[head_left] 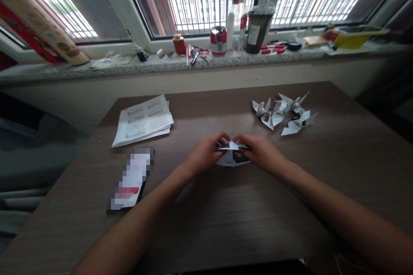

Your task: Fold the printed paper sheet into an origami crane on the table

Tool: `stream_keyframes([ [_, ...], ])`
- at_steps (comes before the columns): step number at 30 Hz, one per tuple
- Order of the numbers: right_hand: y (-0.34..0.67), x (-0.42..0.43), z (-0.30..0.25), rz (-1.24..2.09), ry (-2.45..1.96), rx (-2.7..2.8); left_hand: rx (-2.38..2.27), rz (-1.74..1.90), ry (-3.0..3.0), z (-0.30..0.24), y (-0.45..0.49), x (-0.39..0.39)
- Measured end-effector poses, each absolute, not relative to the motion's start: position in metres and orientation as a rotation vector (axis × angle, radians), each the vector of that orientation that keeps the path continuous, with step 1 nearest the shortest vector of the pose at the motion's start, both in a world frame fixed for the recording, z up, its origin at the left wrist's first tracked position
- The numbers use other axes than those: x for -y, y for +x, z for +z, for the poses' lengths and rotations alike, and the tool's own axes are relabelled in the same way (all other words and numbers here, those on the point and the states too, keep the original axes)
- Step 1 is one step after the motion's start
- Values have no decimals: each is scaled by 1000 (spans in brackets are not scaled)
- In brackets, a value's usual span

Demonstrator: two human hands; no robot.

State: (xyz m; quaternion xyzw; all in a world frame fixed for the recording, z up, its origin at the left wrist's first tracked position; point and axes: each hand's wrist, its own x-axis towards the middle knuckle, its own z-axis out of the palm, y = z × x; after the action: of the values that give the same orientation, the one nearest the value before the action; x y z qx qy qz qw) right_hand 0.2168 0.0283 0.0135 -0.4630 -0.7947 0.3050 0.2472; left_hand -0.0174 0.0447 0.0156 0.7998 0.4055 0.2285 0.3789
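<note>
A partly folded sheet of printed paper [232, 158] stands at the middle of the brown table, its top edges bent over and a white tip between my fingertips. My left hand [206, 150] pinches its left side, thumb and fingers closed on the paper. On the other side my right hand [256, 148] grips the right edge the same way. The hands' fingertips come close together at the top. Several folded paper cranes [285, 114] lie in a cluster at the far right of the table.
A stack of printed sheets [145, 120] lies at the back left, with a phone [132, 180], its screen blurred out, nearer my left forearm. Along the granite windowsill [112, 68] stand a red can [218, 41], a dark drink cup [257, 30], a bottle [238, 17] and a yellow basket [350, 38].
</note>
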Motion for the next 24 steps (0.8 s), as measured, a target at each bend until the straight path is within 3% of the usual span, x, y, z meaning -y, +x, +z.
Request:
stream_keyframes([
  [10,223,-23,15,812,-1235,2138,-780,609,1962,22,-25,-40],
  [24,231,-22,23,894,-1184,2167,-899,628,1950,21,-25,-38],
])
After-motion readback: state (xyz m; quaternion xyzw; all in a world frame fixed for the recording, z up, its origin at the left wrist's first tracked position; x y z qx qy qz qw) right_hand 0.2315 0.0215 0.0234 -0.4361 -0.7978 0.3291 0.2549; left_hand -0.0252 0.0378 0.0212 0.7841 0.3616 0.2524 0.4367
